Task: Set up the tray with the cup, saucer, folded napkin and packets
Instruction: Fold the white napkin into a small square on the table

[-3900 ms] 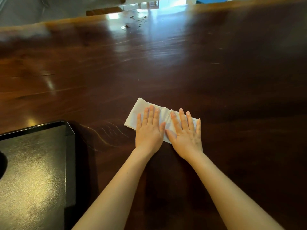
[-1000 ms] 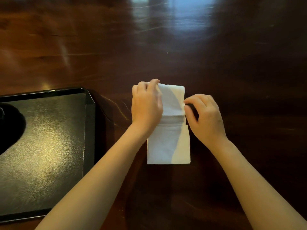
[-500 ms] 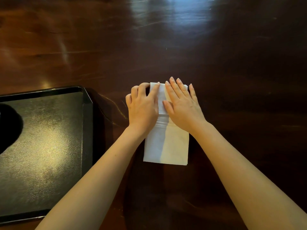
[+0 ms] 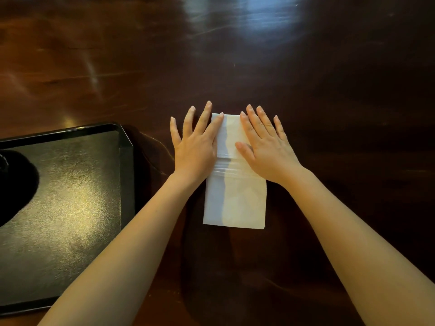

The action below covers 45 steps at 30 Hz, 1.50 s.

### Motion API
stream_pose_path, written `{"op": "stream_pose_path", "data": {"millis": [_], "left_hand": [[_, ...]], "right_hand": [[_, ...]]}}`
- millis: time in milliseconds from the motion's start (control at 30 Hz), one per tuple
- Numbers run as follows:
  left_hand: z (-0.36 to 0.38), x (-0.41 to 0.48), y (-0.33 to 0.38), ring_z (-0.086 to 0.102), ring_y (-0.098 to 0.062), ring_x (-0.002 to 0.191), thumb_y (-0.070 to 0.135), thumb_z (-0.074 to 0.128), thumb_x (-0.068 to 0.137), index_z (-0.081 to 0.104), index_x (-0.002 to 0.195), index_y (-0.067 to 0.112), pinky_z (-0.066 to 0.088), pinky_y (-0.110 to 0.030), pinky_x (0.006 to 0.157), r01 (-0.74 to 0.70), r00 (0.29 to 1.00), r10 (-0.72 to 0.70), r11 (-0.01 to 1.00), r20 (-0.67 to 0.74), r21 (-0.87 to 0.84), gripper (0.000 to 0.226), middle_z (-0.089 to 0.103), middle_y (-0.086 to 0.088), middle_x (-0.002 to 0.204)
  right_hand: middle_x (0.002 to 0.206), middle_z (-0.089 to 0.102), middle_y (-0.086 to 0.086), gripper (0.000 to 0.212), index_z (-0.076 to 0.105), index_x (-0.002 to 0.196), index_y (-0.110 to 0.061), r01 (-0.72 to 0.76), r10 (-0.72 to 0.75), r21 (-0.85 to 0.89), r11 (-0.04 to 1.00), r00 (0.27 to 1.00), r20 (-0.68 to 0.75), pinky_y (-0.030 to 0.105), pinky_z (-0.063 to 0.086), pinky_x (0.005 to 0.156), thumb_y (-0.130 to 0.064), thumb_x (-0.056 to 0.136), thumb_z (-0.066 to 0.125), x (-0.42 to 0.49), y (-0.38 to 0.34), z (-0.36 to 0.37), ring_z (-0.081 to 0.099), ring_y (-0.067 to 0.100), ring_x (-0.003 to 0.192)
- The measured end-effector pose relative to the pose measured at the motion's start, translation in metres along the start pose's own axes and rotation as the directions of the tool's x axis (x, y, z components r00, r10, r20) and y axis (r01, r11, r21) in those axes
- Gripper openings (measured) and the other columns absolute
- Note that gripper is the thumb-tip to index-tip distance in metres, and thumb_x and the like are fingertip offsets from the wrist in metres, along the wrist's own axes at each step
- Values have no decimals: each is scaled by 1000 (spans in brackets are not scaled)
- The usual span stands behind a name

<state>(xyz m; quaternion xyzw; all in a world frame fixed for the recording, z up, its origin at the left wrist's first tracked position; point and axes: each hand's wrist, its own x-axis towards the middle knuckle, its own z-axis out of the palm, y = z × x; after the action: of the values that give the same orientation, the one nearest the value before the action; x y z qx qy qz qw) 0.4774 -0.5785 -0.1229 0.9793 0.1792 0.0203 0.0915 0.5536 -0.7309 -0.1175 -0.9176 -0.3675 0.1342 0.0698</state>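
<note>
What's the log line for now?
napkin: folded, on table | left hand: pressing it | right hand: pressing it | tray: without napkin

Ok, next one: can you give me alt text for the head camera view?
The left hand and right hand press flat, fingers straight, on the far half of a folded white napkin lying on a dark wooden table. A black tray sits to the left, apart from it.
</note>
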Motion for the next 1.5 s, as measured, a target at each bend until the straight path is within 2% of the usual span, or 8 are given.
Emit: {"op": "stream_pose_path", "data": {"millis": [167,300,433,600,733,1000,1267,1500], "left_hand": [[-12,-4,4,7,-26,145,30,32,100,24,145,34,-1,-52,115,21,998,-16,997,61,-80,45,14,-1,158],[-30,-43,10,41,-23,121,27,51,93,47,134,18,32,-28,96,85,990,-120,924,-71,-373,42,53,-7,128],[-32,-86,19,43,-14,106,29,61,88,57,123,17,29,-17,82,179,983,-181,880,39,-439,37,53,1,108],[-23,-86,19,40,-6,98,19,62,87,60,115,18,33,-16,78,213,975,-216,853,49,-477,28,51,3,105],[-21,-82,16,52,-14,91,13,61,88,64,98,13,41,-18,67,163,982,-186,867,-3,-471,11,58,-1,96],[-16,-77,15,44,-10,87,8,61,87,65,92,10,32,-9,64,130,975,-198,883,-105,-451,7,58,-3,94],[-7,-74,13,53,-21,84,4,61,86,64,90,7,50,-32,67,46,973,-129,922,-191,-385,7,63,-6,90],[-4,-75,11,54,-24,88,6,63,85,64,98,6,50,-30,69,22,966,-116,926,-231,-376,13,62,-10,96]], "right_hand": [[158,-15,-4,63,-9,148,-23,19,-23,48,999,996,88,37,-14,114,-48,97,19,1,5,-8,-19,11,143],[154,26,-3,49,29,145,-21,-85,143,600,795,988,-49,29,17,114,-30,98,39,-24,10,-32,17,9,143],[112,61,-8,28,62,114,-21,-63,200,484,873,951,-236,24,45,89,-27,87,59,-75,1,-29,48,6,108],[91,58,-8,24,65,102,-18,-105,221,467,878,955,-200,22,43,76,-19,79,71,-95,-11,-3,48,9,90],[79,56,-6,15,65,92,-16,-121,296,514,849,915,-275,12,39,67,-9,79,70,-91,-18,2,49,11,80],[80,54,-7,10,66,90,-13,-111,325,525,844,884,-337,11,38,66,-8,81,67,-82,-23,2,48,10,79],[93,59,2,7,63,91,-11,-90,303,470,878,865,-401,24,43,71,-9,84,63,-75,-24,16,43,9,88],[97,58,3,14,62,98,-11,-90,298,460,884,865,-404,38,51,77,-14,84,63,-74,-25,16,43,9,90]]}}
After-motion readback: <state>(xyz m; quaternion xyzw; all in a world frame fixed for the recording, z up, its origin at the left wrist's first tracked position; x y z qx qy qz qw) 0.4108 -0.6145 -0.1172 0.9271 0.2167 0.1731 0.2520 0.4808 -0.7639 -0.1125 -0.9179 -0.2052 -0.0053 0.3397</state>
